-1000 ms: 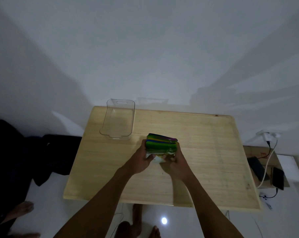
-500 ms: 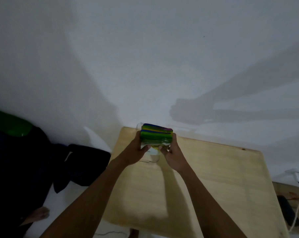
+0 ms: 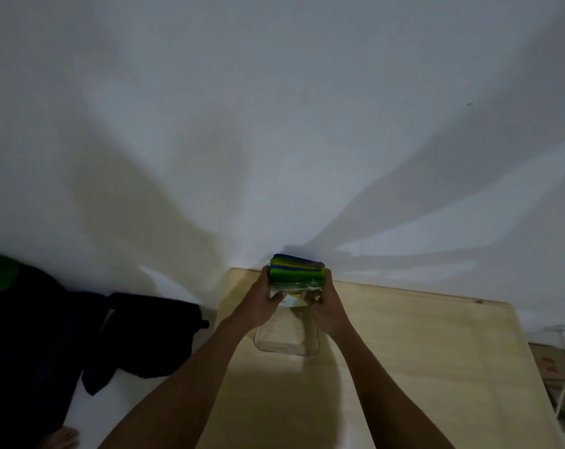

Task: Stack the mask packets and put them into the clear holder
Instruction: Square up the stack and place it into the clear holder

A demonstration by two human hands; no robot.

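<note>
Two hands, L (image 3: pixel 262 303) & R (image 3: pixel 326 306), fingers clamped on either side of the mask packet stack (image 3: pixel 296 273), held over the far end of the clear holder (image 3: pixel 286 341). Holder sits on wooden table (image 3: pixel 420 367) near far-left corner, by white wall (image 3: pixel 274 124).

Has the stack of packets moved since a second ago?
Yes. The stack of packets went from mid-table to the table's far left corner, over the clear holder.
</note>
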